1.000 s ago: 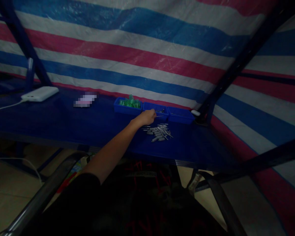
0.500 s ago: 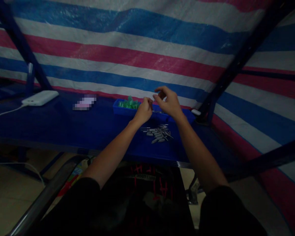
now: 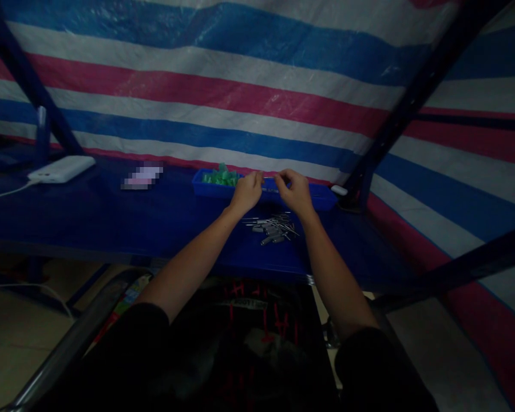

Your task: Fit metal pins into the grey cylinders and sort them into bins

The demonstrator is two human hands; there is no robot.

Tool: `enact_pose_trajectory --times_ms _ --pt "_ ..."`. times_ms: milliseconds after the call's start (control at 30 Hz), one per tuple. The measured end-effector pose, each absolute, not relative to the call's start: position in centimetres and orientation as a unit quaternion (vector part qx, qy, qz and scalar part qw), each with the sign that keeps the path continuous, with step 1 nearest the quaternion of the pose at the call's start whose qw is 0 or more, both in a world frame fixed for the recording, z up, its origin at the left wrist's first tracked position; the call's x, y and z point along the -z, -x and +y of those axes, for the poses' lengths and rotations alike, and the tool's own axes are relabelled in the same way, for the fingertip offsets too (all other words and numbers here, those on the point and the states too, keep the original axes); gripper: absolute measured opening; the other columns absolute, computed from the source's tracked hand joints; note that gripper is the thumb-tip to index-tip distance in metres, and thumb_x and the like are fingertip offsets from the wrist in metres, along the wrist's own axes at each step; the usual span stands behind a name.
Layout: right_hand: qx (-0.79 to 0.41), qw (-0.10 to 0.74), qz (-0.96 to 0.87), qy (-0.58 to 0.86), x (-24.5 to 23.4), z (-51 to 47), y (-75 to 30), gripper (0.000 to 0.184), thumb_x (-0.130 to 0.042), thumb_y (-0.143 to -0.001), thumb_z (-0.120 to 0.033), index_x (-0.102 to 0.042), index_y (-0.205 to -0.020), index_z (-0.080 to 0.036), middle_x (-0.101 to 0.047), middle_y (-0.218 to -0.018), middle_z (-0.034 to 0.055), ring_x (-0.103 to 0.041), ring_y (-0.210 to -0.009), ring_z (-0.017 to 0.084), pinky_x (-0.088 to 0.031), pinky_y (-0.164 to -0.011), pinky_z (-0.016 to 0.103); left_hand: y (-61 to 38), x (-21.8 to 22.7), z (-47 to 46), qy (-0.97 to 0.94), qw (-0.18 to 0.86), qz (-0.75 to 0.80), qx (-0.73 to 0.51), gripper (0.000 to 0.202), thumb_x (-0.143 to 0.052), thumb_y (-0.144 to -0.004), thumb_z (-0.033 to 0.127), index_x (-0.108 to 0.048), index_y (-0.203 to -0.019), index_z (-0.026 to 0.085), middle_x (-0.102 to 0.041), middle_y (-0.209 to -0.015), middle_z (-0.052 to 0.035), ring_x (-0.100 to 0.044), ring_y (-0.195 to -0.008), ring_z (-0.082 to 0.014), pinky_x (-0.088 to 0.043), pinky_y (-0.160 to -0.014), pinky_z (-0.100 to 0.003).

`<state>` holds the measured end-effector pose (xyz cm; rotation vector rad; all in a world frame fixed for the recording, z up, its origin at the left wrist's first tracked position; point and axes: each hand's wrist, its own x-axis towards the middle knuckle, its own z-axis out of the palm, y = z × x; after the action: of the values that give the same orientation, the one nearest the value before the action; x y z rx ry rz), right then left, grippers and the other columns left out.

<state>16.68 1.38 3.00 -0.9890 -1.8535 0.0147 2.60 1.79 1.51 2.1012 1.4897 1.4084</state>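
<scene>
My left hand [image 3: 246, 191] and my right hand [image 3: 294, 191] are raised close together above the blue table [image 3: 111, 217], both pinched on the ends of a thin metal pin [image 3: 270, 188] stretched between them. Below them a small pile of metal pins [image 3: 271, 227] with grey sleeves lies on the table. Just behind my hands runs a row of blue trays [image 3: 321, 198]; the left tray holds green plastic pieces [image 3: 219, 175]. The light is dim and the pin's detail is hard to see.
A white power bank [image 3: 62, 169] with a cable lies at the table's left, beside a small pink item [image 3: 141, 175]. A striped tarp [image 3: 240, 97] hangs behind. Dark metal frame bars [image 3: 395, 123] slant at the right, and a chair arm [image 3: 81, 335] sits lower left.
My right hand came into view and dropped to meet the left one. The left hand lifted from the pile with a pin, and both now pinch it over the trays.
</scene>
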Motion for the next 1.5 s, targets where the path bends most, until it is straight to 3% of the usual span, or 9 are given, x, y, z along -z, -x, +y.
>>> enact_pose_trajectory --times_ms 133,300,433,633,767,967,1233,1367,1500 --pt "0.025 0.527 -0.675 0.517 -3.2 1.8 -18.7 0.028 -0.037 -0.085 -0.038 -0.053 -0.073 -0.018 -0.051 -0.063 0.0008 -0.048 -0.063 0.015 -0.035 -0.065 0.028 -2.6 -0.9 1.9 -0.791 0.099 0.499 -0.340 0.031 -0.038 -0.086 0.031 -0.064 -0.081 0.014 -0.066 -0.075 -0.0059 -0.060 -0.073 -0.0164 -0.042 -0.067 -0.024" --pt "0.019 0.512 -0.548 0.661 -2.2 3.5 -22.2 0.027 -0.048 -0.078 -0.035 -0.051 -0.097 -0.016 -0.057 -0.074 0.0061 -0.053 -0.075 0.022 -0.037 -0.074 0.035 -2.9 0.6 2.3 -0.869 0.111 0.463 -0.137 0.021 -0.057 -0.073 0.027 -0.066 -0.091 0.020 -0.068 -0.082 -0.0018 -0.061 -0.075 -0.0153 -0.043 -0.064 -0.021" --pt "-0.007 0.496 -0.574 0.651 -1.5 4.2 -22.1 0.029 -0.048 -0.076 -0.038 -0.054 -0.094 -0.017 -0.058 -0.073 0.0062 -0.053 -0.074 0.022 -0.039 -0.072 0.035 -3.5 0.9 2.3 -0.871 0.099 0.464 -0.123 0.020 -0.054 -0.074 0.028 -0.065 -0.090 0.023 -0.068 -0.090 -0.0009 -0.061 -0.083 -0.0157 -0.044 -0.069 -0.021" --pt "-0.048 0.440 -0.672 0.594 -1.2 4.1 -19.8 0.028 -0.047 -0.076 -0.040 -0.059 -0.085 -0.017 -0.054 -0.061 0.0003 -0.049 -0.058 0.015 -0.037 -0.059 0.026 -4.7 0.3 1.5 -0.839 0.059 0.538 -0.050 0.029 -0.049 -0.073 0.020 -0.063 -0.099 0.020 -0.063 -0.107 -0.0133 -0.060 -0.095 -0.0271 -0.046 -0.078 -0.035" --pt "-0.055 0.408 -0.707 0.575 -1.1 3.8 -19.2 0.029 -0.047 -0.077 -0.041 -0.061 -0.082 -0.016 -0.054 -0.059 -0.0005 -0.050 -0.057 0.014 -0.035 -0.056 0.025 -4.6 -0.4 0.7 -0.826 0.067 0.560 -0.015 0.030 -0.050 -0.074 0.022 -0.062 -0.101 0.018 -0.061 -0.110 -0.0163 -0.058 -0.101 -0.0288 -0.046 -0.082 -0.037" --pt "-0.056 0.384 -0.728 0.566 -1.0 3.5 -18.9 0.029 -0.047 -0.077 -0.041 -0.062 -0.084 -0.016 -0.055 -0.060 0.0003 -0.049 -0.055 0.014 -0.034 -0.055 0.025 -4.2 -0.4 0.3 -0.823 0.071 0.560 -0.064 0.036 -0.047 -0.078 0.041 -0.058 -0.104 0.019 -0.062 -0.109 -0.0152 -0.058 -0.100 -0.0300 -0.046 -0.081 -0.040" --pt "-0.055 0.374 -0.741 0.555 -1.2 3.2 -18.6 0.029 -0.048 -0.076 -0.040 -0.062 -0.083 -0.016 -0.056 -0.060 0.0003 -0.049 -0.056 0.013 -0.033 -0.054 0.024 -4.3 -0.4 0.3 -0.830 0.085 0.544 -0.087 0.022 -0.047 -0.073 0.017 -0.061 -0.091 0.014 -0.062 -0.104 -0.0185 -0.059 -0.097 -0.0296 -0.046 -0.078 -0.037" --pt "-0.093 0.367 -0.769 0.516 -1.5 2.8 -18.2 0.026 -0.050 -0.074 -0.038 -0.061 -0.082 -0.016 -0.053 -0.055 -0.0021 -0.047 -0.052 0.012 -0.032 -0.052 0.023 -3.4 -0.9 1.0 -0.815 0.127 0.530 -0.197 0.019 -0.043 -0.075 0.011 -0.057 -0.087 0.014 -0.064 -0.094 -0.0128 -0.060 -0.089 -0.0220 -0.045 -0.075 -0.029" --pt "-0.111 0.365 -0.785 0.488 -1.5 2.6 -17.9 0.017 -0.049 -0.073 -0.030 -0.058 -0.072 -0.016 -0.053 -0.058 -0.0019 -0.046 -0.054 0.011 -0.032 -0.052 0.022 -2.5 -1.1 1.8 -0.763 0.188 0.517 -0.340 0.028 -0.041 -0.076 0.007 -0.049 -0.102 0.015 -0.060 -0.073 -0.0023 -0.056 -0.069 -0.0142 -0.043 -0.065 -0.024"
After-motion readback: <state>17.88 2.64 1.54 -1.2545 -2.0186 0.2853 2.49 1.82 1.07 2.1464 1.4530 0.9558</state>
